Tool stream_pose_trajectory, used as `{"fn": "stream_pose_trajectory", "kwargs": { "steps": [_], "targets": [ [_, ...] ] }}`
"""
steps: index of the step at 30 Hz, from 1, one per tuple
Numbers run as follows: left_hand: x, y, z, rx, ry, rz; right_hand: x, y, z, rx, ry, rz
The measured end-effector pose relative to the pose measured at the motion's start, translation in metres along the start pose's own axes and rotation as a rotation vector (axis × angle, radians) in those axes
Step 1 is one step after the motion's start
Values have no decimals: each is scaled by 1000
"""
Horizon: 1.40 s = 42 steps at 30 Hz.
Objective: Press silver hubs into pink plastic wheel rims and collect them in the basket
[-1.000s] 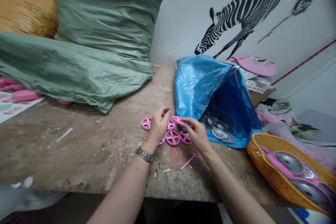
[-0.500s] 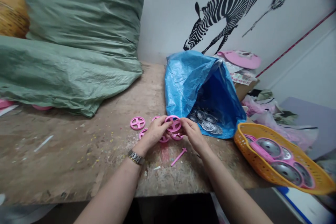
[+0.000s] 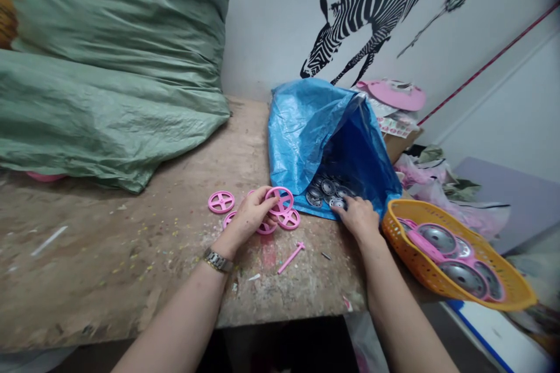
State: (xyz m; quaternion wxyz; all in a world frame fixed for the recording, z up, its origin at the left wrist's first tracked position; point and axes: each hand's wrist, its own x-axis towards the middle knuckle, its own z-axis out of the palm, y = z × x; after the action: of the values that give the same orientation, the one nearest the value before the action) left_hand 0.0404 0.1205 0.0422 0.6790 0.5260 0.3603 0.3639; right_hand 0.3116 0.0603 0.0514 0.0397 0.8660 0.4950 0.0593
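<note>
My left hand [image 3: 248, 217], with a metal watch on its wrist, holds a pink spoked wheel [image 3: 280, 200] tilted up above several more pink wheels [image 3: 289, 220] lying on the wooden bench. Another pink wheel [image 3: 221, 201] lies apart to the left. My right hand [image 3: 357, 216] reaches into the mouth of the open blue plastic bag [image 3: 306, 128], its fingertips on the silver wheel discs [image 3: 326, 189] inside; whether it grips one I cannot make out. A pink axle rod [image 3: 290, 257] lies on the bench between my arms.
An orange basket [image 3: 420, 268] with assembled pink-and-silver wheels sits at the right edge of the wooden bench [image 3: 131, 245]. Big green sacks [image 3: 109, 70] fill the back left. Pink parts and a box [image 3: 396, 99] stand behind the blue bag, by the zebra wall.
My right hand let go of the pink wheel and moved right into the blue bag. My left hand keeps the wheel. The camera has turned a little to the right.
</note>
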Motion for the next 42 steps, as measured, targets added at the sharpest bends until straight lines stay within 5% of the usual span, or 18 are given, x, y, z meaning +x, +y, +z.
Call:
{"fn": "stream_pose_trajectory", "kwargs": {
  "steps": [13, 20, 23, 27, 33, 37, 42],
  "targets": [
    [-2, 1, 0, 37, 4, -49, -9, -4, 11, 32, 66, -76],
    [-3, 1, 2, 22, 2, -59, 1, 9, 16, 175, 210, 84],
    [-4, 2, 3, 0, -5, -80, 5, 18, 20, 390, 360, 105],
    [-5, 1, 4, -22, -24, -91, 9, 18, 23, 1002, 552, 82],
    [0, -12, 7, -36, -78, -91, -5, -23, 19, 1577, 215, 25],
    [0, -16, 10, -65, -122, -82, -26, -52, 8, 1560, 27, -156],
    [-5, -10, 13, -117, -139, -120, -40, -70, -3, 1449, 4, -232]
  ]
}}
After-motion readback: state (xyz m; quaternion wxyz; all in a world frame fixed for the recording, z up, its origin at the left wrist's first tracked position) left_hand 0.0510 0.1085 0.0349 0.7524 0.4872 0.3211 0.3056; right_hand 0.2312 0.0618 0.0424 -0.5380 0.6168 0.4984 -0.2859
